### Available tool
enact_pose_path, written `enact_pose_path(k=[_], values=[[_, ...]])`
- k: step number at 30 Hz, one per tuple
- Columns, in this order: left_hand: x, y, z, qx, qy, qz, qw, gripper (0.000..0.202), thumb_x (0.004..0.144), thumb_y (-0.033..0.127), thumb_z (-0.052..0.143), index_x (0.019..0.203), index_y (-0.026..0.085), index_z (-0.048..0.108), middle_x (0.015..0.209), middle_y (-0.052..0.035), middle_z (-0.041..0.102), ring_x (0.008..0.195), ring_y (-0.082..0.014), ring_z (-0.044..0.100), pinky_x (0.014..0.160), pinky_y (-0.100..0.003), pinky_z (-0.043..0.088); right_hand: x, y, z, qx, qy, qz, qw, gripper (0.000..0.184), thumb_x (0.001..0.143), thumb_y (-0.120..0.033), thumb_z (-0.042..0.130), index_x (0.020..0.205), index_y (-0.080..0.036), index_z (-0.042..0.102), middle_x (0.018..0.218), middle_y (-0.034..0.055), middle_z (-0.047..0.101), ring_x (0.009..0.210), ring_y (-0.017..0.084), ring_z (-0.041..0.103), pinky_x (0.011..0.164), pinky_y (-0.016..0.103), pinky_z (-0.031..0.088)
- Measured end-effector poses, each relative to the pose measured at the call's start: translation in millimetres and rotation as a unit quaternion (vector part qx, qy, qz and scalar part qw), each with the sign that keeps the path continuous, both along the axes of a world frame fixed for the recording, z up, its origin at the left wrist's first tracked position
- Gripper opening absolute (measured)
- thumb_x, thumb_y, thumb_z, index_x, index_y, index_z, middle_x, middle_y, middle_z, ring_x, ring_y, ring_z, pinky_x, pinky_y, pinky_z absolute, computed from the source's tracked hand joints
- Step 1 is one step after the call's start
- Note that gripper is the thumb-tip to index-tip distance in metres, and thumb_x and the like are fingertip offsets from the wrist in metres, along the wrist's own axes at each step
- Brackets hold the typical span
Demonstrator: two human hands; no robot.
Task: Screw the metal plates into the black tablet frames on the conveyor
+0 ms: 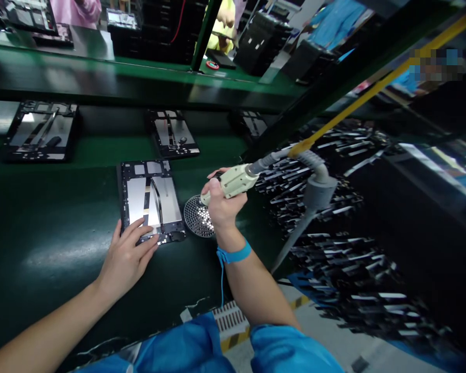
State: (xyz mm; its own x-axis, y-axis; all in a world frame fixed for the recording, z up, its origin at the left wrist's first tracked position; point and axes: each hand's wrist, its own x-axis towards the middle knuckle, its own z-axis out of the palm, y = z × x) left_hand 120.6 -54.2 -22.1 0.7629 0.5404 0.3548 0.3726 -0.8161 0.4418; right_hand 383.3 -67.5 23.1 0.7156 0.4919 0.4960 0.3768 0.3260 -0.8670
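Note:
My left hand [127,255] lies flat, fingers spread, on the near edge of an opened tablet chassis [149,198] with silver plates and a black ribbon cable. My right hand [222,204] is wrapped round a pale electric screwdriver [233,182] fed by a grey hose [312,166] and a yellow line. The tool's tip points down over a round perforated screw dish [196,217] just right of the chassis. A blue wrist strap [233,254] circles my right wrist.
More opened tablet chassis lie on the dark green belt at far left [39,132], middle [174,133] and right [252,124]. Racks of stacked black parts [345,217] fill the right side. Other workers stand beyond the far bench [77,10].

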Motion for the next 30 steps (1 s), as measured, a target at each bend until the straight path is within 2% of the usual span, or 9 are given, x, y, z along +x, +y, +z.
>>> enact_pose_path(k=[5, 10, 12, 14, 17, 19, 26, 30], values=[[1, 0, -0.7, 0.004, -0.002, -0.003, 1.000, 0.023, 0.103, 0.019, 0.058, 0.117, 0.025, 0.075, 0.126, -0.0088, 0.072, 0.134, -0.0340, 0.059, 0.114, -0.074, 0.037, 5, 1, -3.1, -0.006, 0.008, -0.003, 1.000, 0.027, 0.086, -0.033, 0.072, 0.105, -0.021, 0.058, 0.081, -0.0031, 0.066, 0.051, 0.009, 0.060, 0.051, 0.026, 0.052], [3, 0, -0.1, -0.007, -0.012, 0.008, 1.000, 0.021, 0.102, 0.022, 0.059, 0.120, 0.020, 0.071, 0.125, -0.0111, 0.073, 0.133, -0.0338, 0.060, 0.116, -0.073, 0.035, -10, -4, 17.4, 0.032, 0.018, -0.001, 0.999, 0.022, 0.088, -0.034, 0.069, 0.103, -0.023, 0.058, 0.087, -0.0018, 0.066, 0.049, 0.008, 0.060, 0.048, 0.025, 0.051], [4, 0, 0.1, -0.015, -0.017, 0.010, 1.000, 0.021, 0.101, 0.025, 0.061, 0.120, 0.019, 0.070, 0.125, -0.0117, 0.073, 0.134, -0.0337, 0.060, 0.117, -0.072, 0.033, -28, -10, 26.6, 0.054, 0.038, 0.030, 0.997, 0.023, 0.089, -0.035, 0.068, 0.105, -0.025, 0.057, 0.089, -0.0019, 0.065, 0.048, 0.009, 0.060, 0.047, 0.025, 0.051], [4, 0, 0.1, -0.027, -0.017, 0.007, 0.999, 0.023, 0.100, 0.027, 0.064, 0.121, 0.019, 0.068, 0.126, -0.0119, 0.072, 0.135, -0.0339, 0.059, 0.118, -0.072, 0.031, -51, -17, 30.2, 0.057, 0.057, 0.103, 0.991, 0.024, 0.090, -0.036, 0.068, 0.109, -0.027, 0.056, 0.092, -0.0019, 0.064, 0.049, 0.009, 0.061, 0.046, 0.025, 0.051], [3, 1, 0.6, -0.046, -0.016, 0.002, 0.999, 0.028, 0.099, 0.029, 0.066, 0.125, 0.021, 0.067, 0.129, -0.0117, 0.071, 0.138, -0.0340, 0.057, 0.119, -0.071, 0.029, -82, -27, 24.4, 0.041, 0.071, 0.238, 0.968, 0.027, 0.092, -0.034, 0.069, 0.115, -0.029, 0.056, 0.099, 0.0001, 0.066, 0.053, 0.009, 0.063, 0.049, 0.025, 0.054], [2, 1, 1.5, -0.053, -0.017, -0.002, 0.998, 0.030, 0.098, 0.029, 0.066, 0.128, 0.022, 0.067, 0.130, -0.0109, 0.071, 0.139, -0.0334, 0.055, 0.121, -0.070, 0.028, -95, -30, 17.3, 0.026, 0.065, 0.284, 0.956, 0.029, 0.091, -0.033, 0.070, 0.117, -0.028, 0.057, 0.101, 0.0021, 0.066, 0.057, 0.010, 0.064, 0.053, 0.027, 0.057], [4, 4, 2.8, -0.047, -0.009, 0.000, 0.999, 0.030, 0.099, 0.029, 0.064, 0.128, 0.024, 0.067, 0.134, -0.0102, 0.069, 0.140, -0.0327, 0.055, 0.121, -0.068, 0.029, -97, -28, 6.5, -0.005, 0.060, 0.304, 0.951, 0.031, 0.089, -0.033, 0.071, 0.117, -0.027, 0.060, 0.100, 0.0033, 0.065, 0.067, 0.013, 0.065, 0.062, 0.031, 0.061], [1, 2, -6.5, -0.022, -0.033, -0.005, 0.999, 0.028, 0.099, 0.026, 0.058, 0.126, 0.025, 0.067, 0.132, -0.0117, 0.070, 0.135, -0.0344, 0.059, 0.118, -0.071, 0.033, -103, -34, 1.5, -0.032, 0.065, 0.285, 0.956, 0.034, 0.085, -0.037, 0.075, 0.114, -0.026, 0.060, 0.094, 0.0021, 0.066, 0.068, 0.014, 0.065, 0.067, 0.032, 0.062]])
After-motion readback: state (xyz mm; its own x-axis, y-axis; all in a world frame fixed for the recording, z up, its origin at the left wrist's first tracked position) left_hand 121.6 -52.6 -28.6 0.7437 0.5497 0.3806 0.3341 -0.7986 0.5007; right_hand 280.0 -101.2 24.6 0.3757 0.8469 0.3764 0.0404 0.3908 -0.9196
